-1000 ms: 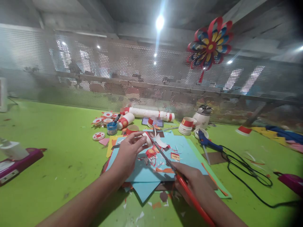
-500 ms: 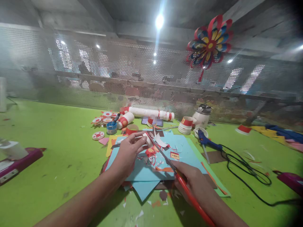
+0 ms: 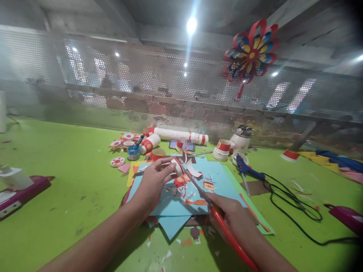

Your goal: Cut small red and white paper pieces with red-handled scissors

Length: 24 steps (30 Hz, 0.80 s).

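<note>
Pinched between the fingers of my left hand (image 3: 154,181) is a small curled piece of white and red paper (image 3: 177,167). My right hand (image 3: 231,211) is closed round the red handles of a pair of scissors (image 3: 198,187). The scissor blades point up and left, and their tips reach the edge of the paper; whether they are cutting through it I cannot tell. Below the hands, light blue sheets (image 3: 224,175) lie stacked, strewn with red and white paper scraps (image 3: 181,190) and a small red and yellow label (image 3: 209,185).
Behind the sheets lie a long white tube (image 3: 172,133), a phone (image 3: 190,145) and a blue jar (image 3: 133,152). A blue glue gun (image 3: 249,168) trails its black cord at the right. Purple power strips (image 3: 31,190) sit at both sides. A paper flower (image 3: 252,54) hangs above.
Both hands, the paper and the scissors hold almost the same position. The view has shifted very slightly.
</note>
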Available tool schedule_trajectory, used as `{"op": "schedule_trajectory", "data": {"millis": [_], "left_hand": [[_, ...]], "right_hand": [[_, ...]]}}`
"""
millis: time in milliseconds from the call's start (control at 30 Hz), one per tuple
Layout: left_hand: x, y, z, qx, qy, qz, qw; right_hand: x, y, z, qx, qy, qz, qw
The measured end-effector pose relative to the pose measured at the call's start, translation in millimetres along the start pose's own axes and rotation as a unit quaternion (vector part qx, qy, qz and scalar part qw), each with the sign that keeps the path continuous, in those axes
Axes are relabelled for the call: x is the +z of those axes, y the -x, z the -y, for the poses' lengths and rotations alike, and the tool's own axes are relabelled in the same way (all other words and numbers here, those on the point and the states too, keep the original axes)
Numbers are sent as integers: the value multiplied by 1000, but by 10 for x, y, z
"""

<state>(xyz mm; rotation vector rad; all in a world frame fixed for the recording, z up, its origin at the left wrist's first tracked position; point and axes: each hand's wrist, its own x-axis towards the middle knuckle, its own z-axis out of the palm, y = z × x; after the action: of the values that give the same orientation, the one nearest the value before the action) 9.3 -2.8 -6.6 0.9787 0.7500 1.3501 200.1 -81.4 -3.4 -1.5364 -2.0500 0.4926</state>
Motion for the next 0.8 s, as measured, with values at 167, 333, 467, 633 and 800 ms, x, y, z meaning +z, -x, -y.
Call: {"op": "schedule_trajectory", "data": {"millis": [167, 333, 467, 633, 800], "left_hand": [[-4, -12, -3, 0, 0, -12, 1000], [4, -19, 10, -3, -4, -30, 1000], [16, -10, 23, 9, -11, -34, 999], [-10, -19, 58, 40, -51, -20, 998], [-40, -28, 85, 60, -70, -9, 996]], "right_hand": [[-5, -21, 15, -4, -38, 17, 999], [-21, 1, -15, -5, -13, 17, 1000], [-22, 17, -10, 3, -16, 20, 1000], [-20, 17, 39, 5, -11, 13, 1000], [-28, 10, 44, -1, -15, 17, 1000]]}}
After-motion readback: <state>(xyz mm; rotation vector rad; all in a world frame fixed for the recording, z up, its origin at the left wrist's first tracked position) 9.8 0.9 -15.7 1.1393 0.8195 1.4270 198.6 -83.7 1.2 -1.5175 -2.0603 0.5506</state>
